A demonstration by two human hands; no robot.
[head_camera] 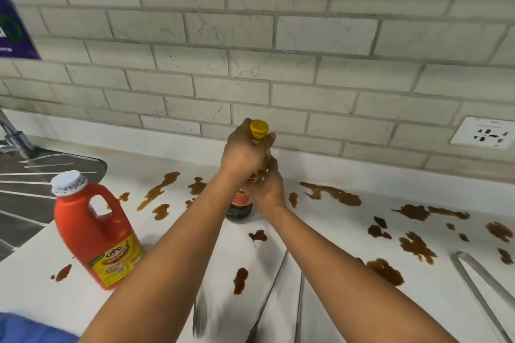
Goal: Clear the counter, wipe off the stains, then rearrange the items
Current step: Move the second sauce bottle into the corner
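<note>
**Both hands on the sauce bottle**

Head view: the left hand [242,156] wraps the neck of the dark sauce bottle [239,207] just below its yellow cap [259,128]; the right hand [266,189] clasps its middle, likely steadying it for lifting clear. It stands on the stained counter [320,234] near the wall, the red jug [94,231] to its left.
</note>
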